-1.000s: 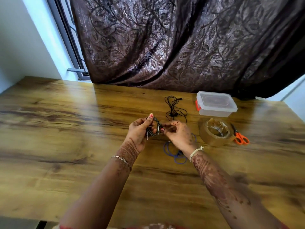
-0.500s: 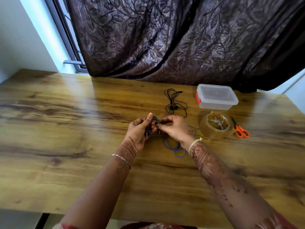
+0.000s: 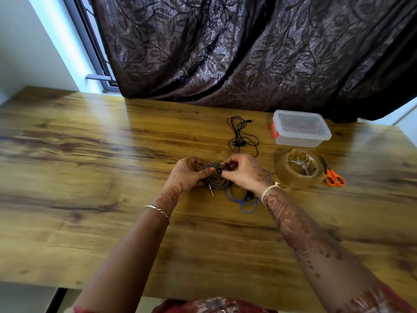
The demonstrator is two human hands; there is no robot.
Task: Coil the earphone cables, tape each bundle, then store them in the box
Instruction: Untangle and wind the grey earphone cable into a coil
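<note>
While both hands are kept over the table centre, the following is recorded.

Earphone sets: three are counted — one grey coil (image 3: 215, 177), one blue earphone cable (image 3: 244, 203), one black earphone cable (image 3: 241, 135).
Grey coil: held just above the wooden table (image 3: 90, 166) between both hands, wound in loops; its plug is seen hanging below the coil.
Left hand (image 3: 188, 173): fingers are closed on the left side of the grey coil, the thumb pressed across the loops.
Right hand (image 3: 244, 171): fingertips are pinched on the right side of the coil, where a dark earbud is gripped.
Blue earphone cable: laid loose on the table, partly covered by the right hand and wrist.
Black earphone cable: laid uncoiled beyond the hands, well apart from them.
Box (image 3: 301, 128): one, clear plastic, lid seated, red clip at its left end; placed right of the black cable.
Tape roll (image 3: 299, 169): one, brown, lying flat just in front of the box.
Scissors (image 3: 334, 176): one pair, orange handles, just beside the roll on its right.
Curtain (image 3: 248, 53): one, dark, leaf-patterned, hung behind the table's far edge.
Obstructions: tape on any bundle cannot be made out.
</note>
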